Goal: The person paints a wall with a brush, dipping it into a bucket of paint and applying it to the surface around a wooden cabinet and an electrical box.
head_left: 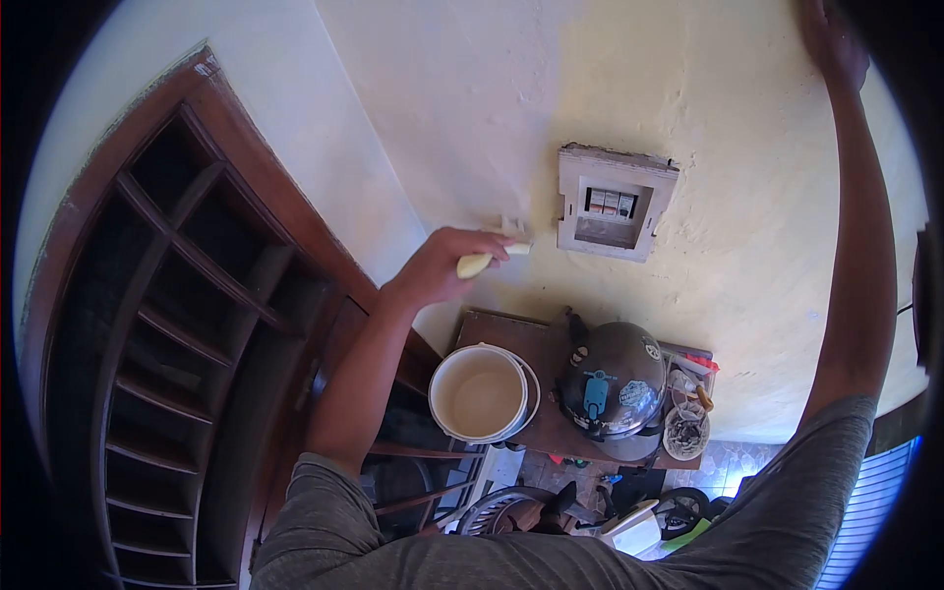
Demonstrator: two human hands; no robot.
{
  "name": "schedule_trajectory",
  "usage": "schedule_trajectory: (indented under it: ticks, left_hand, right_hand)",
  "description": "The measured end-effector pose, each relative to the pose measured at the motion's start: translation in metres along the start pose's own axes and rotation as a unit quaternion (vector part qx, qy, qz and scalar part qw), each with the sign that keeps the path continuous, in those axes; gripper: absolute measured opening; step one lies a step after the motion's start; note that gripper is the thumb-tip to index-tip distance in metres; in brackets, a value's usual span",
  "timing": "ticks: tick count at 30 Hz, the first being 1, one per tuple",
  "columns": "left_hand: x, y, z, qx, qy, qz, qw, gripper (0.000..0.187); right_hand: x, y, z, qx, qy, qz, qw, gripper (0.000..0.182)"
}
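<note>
My left hand [444, 267] is closed round the pale yellow handle of a paintbrush [475, 265]. The brush's head end is close to the wall [472, 108], left of a box with breakers; whether it touches cannot be made out. My right hand [836, 47] is raised high at the upper right, close to the wall, its fingers mostly lost at the dark edge of the view. The whitish breaker box [605, 204] is set in the wall between my hands. Below my left hand stands a white bucket [479, 393] with pale material inside.
A dark helmet [611, 382] with stickers sits on a brown tabletop [501, 332] against the wall. Beside it stands a small clear container [686, 433]. A dark wooden frame with panes [231, 275] fills the left. Several items lie on the floor below.
</note>
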State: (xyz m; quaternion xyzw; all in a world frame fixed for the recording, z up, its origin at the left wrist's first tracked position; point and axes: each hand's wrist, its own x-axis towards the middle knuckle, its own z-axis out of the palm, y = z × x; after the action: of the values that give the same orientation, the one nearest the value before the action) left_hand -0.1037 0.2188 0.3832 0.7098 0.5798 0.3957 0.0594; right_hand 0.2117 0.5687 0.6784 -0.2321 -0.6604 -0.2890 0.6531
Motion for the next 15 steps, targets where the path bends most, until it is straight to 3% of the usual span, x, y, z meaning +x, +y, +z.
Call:
schedule_trajectory:
  ticks: [5, 12, 15]
  left_hand:
    - [0.053, 0.031, -0.038, 0.042, 0.076, 0.023, 0.996, 0.014]
    - [0.078, 0.066, -0.072, 0.164, 0.202, 0.229, 0.938, 0.015]
    - [0.055, 0.052, -0.061, 0.170, 0.143, 0.232, 0.947, 0.010]
  right_hand:
    - [0.000, -0.004, -0.002, -0.011, -0.014, 0.007, 1.000, 0.071]
    - [-0.004, 0.001, 0.008, -0.013, 0.018, -0.027, 0.999, 0.061]
    - [0.000, 0.012, 0.017, -0.014, 0.037, -0.057, 0.998, 0.058]
